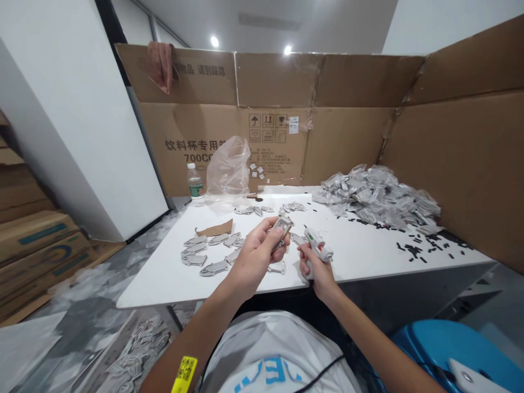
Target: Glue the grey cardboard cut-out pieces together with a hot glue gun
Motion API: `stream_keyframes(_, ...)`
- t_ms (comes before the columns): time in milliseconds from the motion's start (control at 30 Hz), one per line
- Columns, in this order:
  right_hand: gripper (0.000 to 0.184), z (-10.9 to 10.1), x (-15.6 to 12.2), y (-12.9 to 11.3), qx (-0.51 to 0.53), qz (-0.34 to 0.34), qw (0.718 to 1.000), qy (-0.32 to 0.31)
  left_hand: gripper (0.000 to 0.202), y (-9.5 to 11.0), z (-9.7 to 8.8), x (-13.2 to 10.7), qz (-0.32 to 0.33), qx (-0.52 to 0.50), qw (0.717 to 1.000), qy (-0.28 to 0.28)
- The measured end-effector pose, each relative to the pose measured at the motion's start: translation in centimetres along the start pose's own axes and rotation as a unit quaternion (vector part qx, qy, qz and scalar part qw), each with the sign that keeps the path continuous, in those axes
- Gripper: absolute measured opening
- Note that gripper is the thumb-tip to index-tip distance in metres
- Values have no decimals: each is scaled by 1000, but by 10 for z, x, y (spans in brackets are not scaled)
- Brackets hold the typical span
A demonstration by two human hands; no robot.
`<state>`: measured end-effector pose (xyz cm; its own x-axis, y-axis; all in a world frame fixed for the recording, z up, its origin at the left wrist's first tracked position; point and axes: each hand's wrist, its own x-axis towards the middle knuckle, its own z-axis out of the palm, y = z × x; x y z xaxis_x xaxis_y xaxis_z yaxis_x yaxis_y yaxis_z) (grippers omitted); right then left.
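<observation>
In my left hand (262,243) is a small flat grey cutout piece (283,224), pinched between thumb and fingers and raised over the table. My right hand (317,267) is wrapped round the handle of a white glue gun (320,245), whose nozzle points up and to the left, a short way from the piece. On the white table (164,278), several similar grey cutouts (215,267) lie in rows left of my hands. More cutouts (292,207) lie beyond them.
A heap of clear-wrapped pieces (376,194) covers the back right, with small black strips (413,251) scattered before it. A water bottle (195,183), a plastic bag (229,166) and a cardboard scrap (215,228) are at left. Cardboard walls (347,142) enclose the back. A blue stool (450,349) stands lower right.
</observation>
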<state>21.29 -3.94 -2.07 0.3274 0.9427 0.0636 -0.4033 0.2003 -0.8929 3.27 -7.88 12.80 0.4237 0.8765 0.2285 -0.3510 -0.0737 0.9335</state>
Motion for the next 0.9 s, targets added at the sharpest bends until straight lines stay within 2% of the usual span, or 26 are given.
stream_keyframes(300, 43, -2, 0, 4, -33, -43, 998, -23, 40, 2, 1, -1, -9, -5, 1000, -20)
stream_keyframes(500, 44, 0, 1, 4, -43, -45, 998, -23, 47, 2, 1, -1, -9, -5, 1000, -6)
stream_keyframes(900, 43, -2, 2, 8, -42, -44, 998, -21, 33, 1, 1, -2, 19, 10, 999, -28)
